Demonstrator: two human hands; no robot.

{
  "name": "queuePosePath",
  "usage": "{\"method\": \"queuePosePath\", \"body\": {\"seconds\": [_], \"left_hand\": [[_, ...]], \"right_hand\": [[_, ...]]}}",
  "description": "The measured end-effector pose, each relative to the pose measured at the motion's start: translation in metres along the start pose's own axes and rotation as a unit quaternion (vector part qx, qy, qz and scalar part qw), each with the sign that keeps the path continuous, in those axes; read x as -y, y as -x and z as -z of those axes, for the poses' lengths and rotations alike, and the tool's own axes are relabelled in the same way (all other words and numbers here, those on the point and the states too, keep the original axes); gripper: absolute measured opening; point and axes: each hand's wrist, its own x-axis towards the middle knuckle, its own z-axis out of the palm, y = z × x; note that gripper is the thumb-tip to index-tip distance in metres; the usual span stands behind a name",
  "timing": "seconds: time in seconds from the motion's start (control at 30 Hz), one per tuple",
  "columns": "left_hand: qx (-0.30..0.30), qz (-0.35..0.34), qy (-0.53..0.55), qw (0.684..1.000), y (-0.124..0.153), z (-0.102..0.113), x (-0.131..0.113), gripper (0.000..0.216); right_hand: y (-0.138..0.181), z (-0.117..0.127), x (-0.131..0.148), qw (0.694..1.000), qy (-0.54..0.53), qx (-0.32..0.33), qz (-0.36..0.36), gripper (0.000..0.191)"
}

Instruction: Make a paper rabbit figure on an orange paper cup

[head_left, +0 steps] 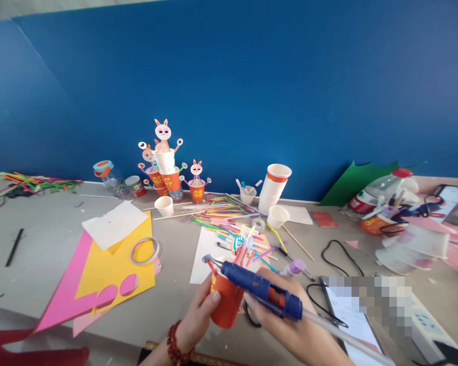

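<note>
My left hand (200, 312) is closed around a red paper cup (229, 302) with yellow lettering, held above the front of the table. Straws and a blue-and-white patterned paper piece (238, 243) rise from the cup's top. In my right hand (290, 320) is a blue hot glue gun (259, 287), its metal nozzle pointing left across the cup's mouth. By the nozzle tip, a small disc (206, 258) sits at the end of a reddish straw on the cup. A clear glue stick (343, 338) trails from the gun's back. The gun hides part of the cup.
Finished cup figures with rabbit heads (163, 132) stand against the blue wall. Coloured straws (225, 206) lie mid-table. Yellow and pink paper (118, 274) with a tape roll (145, 251) is left; a bottle (381, 190), phone (351, 325) and power strip (429, 323) are right.
</note>
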Motion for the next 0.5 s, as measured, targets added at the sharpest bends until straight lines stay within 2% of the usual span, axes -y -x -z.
{"method": "queuePosePath", "body": {"seconds": [0.5], "left_hand": [[0.009, -0.013, -0.014, 1.000, -0.0004, 0.0003, -0.0004, 0.055]], "right_hand": [[-0.0009, 0.0000, 0.0008, 1.000, -0.002, -0.004, 0.001, 0.020]]}}
